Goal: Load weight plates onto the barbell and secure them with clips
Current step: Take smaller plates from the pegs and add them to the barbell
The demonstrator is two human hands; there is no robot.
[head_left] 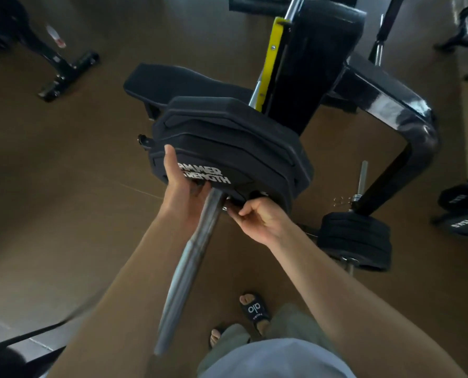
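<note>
Several black weight plates sit stacked on the steel barbell sleeve, the nearest one printed with white "HAMMER STRENGTH" lettering. My left hand rests on that plate's face, thumb up along its left edge and fingers by the sleeve. My right hand is at the sleeve where it meets the plate, its fingers pinching a small clip that is mostly hidden by the fingers. The bare sleeve runs toward me between my forearms.
A black bench rack frame with a yellow strip stands behind the plates. More plates hang on a storage peg at the right, a spring clip near them. Another machine's foot is at upper left. My sandalled feet stand below.
</note>
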